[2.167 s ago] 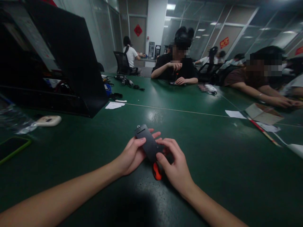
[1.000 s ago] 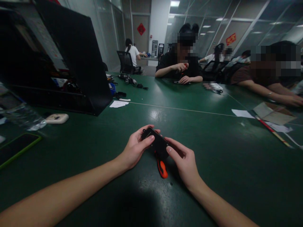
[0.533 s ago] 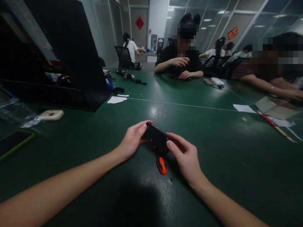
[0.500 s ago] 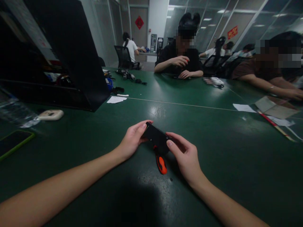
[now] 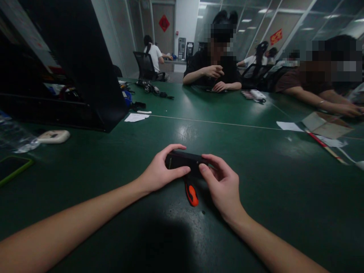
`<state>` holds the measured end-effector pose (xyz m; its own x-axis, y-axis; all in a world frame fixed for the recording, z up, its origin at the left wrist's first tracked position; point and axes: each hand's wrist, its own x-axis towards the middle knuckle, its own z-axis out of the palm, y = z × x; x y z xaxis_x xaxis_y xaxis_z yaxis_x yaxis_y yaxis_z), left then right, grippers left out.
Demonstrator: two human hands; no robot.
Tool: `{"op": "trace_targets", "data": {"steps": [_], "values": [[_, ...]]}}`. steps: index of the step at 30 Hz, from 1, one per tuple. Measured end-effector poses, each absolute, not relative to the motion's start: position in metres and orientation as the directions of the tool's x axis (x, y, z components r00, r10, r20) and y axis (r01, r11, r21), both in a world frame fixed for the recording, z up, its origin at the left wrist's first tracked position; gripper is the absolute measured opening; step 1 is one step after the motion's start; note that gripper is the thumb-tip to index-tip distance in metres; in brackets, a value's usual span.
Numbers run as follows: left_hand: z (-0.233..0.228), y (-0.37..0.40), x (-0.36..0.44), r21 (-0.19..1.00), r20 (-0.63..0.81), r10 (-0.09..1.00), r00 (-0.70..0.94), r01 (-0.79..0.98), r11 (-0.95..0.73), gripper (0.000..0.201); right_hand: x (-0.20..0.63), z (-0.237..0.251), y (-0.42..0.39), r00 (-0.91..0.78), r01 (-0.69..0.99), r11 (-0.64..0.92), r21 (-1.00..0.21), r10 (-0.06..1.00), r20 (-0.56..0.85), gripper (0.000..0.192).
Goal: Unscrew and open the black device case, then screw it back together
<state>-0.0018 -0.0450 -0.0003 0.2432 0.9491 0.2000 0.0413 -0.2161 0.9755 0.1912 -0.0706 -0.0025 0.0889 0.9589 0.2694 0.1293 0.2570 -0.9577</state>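
A black rectangular box-like device with small screws on its face is held between both hands above the green table. My left hand grips its left end, thumb along the front face and index finger over the top edge. Around the right end, my right hand is closed, thumb on the face and fingers behind. Just below the device lies a screwdriver with an orange and black handle; its far end is hidden under the device. What kind of device it is I cannot make out.
To the left stand a large black case, a white oblong gadget, clear plastic wrap and a green-edged phone. An open cardboard box and papers lie at right. Across the table, a person in black works with their hands.
The device has turned from a slant to nearly level. My left thumb has slid from its upper left corner onto the front face. The view has shifted slightly.
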Motion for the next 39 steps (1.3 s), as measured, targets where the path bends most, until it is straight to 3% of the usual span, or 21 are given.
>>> {"op": "trace_targets", "data": {"steps": [2,8,12,17,21,25,30,35,39], "values": [[0.002,-0.045,-0.001,0.978,0.182,0.959,0.218,0.058,-0.199,0.048,0.191,-0.004,-0.069,0.068,0.113,0.245,-0.963,0.965,0.254,0.035],[-0.011,-0.04,-0.003,0.987,0.131,0.977,0.17,-0.109,-0.114,0.042,0.192,-0.005,-0.067,-0.017,0.068,0.23,-0.971,0.973,0.229,0.054],[-0.009,-0.038,-0.005,0.989,0.138,0.964,0.226,-0.074,-0.124,0.044,0.194,-0.002,-0.071,-0.02,0.101,0.236,-0.967,0.972,0.235,0.051],[0.004,-0.037,-0.01,0.994,0.064,0.895,0.442,0.052,-0.097,0.046,0.196,-0.004,-0.074,-0.003,0.157,0.333,-0.93,0.942,0.336,0.041],[0.007,-0.04,-0.009,1.0,0.002,0.832,0.555,-0.019,0.01,0.044,0.196,-0.008,-0.074,-0.042,0.218,0.428,-0.877,0.902,0.43,0.034],[0.005,-0.043,-0.005,0.997,0.006,0.81,0.586,-0.065,0.04,0.043,0.196,-0.01,-0.071,-0.09,0.247,0.439,-0.864,0.898,0.431,0.032],[0.002,-0.043,0.0,0.971,0.013,0.871,0.49,-0.214,0.105,0.047,0.194,-0.008,-0.074,-0.144,0.322,0.433,-0.842,0.901,0.408,0.046],[0.001,-0.037,0.003,0.892,-0.048,0.953,0.298,-0.417,0.175,0.047,0.188,-0.002,-0.084,-0.251,0.555,0.43,-0.712,0.903,0.349,0.064],[0.002,-0.034,0.003,0.845,-0.086,0.969,0.232,-0.498,0.194,0.041,0.185,0.002,-0.092,-0.418,0.645,0.487,-0.589,0.87,0.262,0.062]]}}
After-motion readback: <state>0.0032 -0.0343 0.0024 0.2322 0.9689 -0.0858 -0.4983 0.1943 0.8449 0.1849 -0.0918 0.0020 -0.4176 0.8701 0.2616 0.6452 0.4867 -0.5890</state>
